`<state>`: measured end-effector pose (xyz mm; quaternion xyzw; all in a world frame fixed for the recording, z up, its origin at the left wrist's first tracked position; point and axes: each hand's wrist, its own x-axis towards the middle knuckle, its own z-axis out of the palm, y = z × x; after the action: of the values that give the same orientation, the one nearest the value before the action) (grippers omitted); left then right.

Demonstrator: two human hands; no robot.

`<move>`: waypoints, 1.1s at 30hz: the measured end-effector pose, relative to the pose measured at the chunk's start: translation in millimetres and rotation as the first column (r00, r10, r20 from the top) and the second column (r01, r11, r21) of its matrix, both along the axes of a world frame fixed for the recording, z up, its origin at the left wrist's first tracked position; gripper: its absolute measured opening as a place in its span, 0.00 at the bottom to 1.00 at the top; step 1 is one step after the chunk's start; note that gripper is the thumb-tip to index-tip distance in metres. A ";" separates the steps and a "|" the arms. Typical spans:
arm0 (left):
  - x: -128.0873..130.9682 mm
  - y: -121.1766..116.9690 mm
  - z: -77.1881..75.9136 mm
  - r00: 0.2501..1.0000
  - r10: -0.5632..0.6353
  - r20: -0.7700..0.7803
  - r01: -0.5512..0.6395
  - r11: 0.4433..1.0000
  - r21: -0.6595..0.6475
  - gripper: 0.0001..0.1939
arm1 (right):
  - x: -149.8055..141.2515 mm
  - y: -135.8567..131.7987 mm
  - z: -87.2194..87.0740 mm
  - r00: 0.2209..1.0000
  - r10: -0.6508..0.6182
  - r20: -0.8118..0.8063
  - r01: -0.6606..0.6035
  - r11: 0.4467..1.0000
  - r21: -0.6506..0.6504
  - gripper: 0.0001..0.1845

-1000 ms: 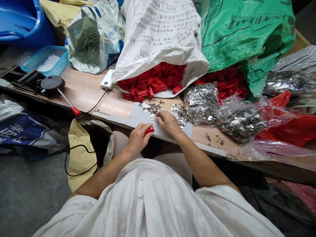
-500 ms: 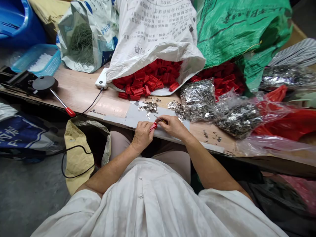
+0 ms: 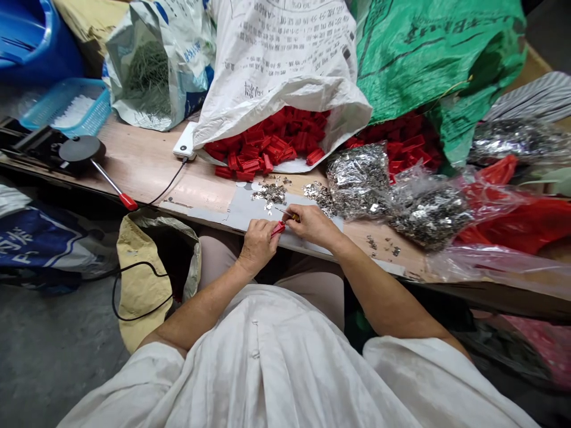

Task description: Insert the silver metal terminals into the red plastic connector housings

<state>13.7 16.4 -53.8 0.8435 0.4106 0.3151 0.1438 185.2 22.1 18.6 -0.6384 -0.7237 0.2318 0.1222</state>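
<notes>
At the far left of the counter (image 3: 127,151), a blue basket (image 3: 93,122) holding white pieces stands behind a lever device (image 3: 82,150). The red-tipped lever points toward the front edge, presumably to keep it reachable. Below, a yellow sack (image 3: 143,282) gapes upward beside the person's leg, apparently for access from above.

The white bag (image 3: 285,50) lies with its mouth facing the person, which likely keeps the loose red parts (image 3: 279,148) accessible.

The left hand (image 3: 259,242) is closed around one red piece (image 3: 278,228) at the front edge. Its end projects beyond the fingers, probably to leave it exposed to the other hand.

A heap of metal bits (image 3: 269,194) lies on the grey sheet (image 3: 243,205), just beyond the hands.

The right hand (image 3: 312,226) is closed in a pinch on a thin tool (image 3: 293,217); its shaft points left, past the red piece. Whether they touch cannot be determined.

Farther right, clear bags (image 3: 360,178) of metal bits rest near the hand, seemingly as reserve stock.
</notes>
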 end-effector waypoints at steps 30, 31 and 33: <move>-16.6 1.3 -5.3 0.981 -0.193 -0.013 0.194 0.977 0.094 0.18 | 13.4 -30.6 -7.5 0.983 -0.007 -0.186 0.004 1.000 -0.016 0.13; -17.8 2.5 -5.1 0.978 -0.207 -0.018 0.207 0.973 0.101 0.18 | 14.5 -34.3 -12.6 0.981 0.008 -0.194 -0.013 1.000 -0.026 0.14; -19.7 5.1 -4.8 0.973 -0.229 -0.030 0.231 0.967 0.105 0.18 | 13.7 -38.6 -20.2 0.988 0.026 -0.152 -0.033 0.999 -0.041 0.14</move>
<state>-6.0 21.5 -58.6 0.8946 0.2938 0.3105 0.1302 198.9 -16.5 -1.6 -0.6107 -0.7165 0.2971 0.1594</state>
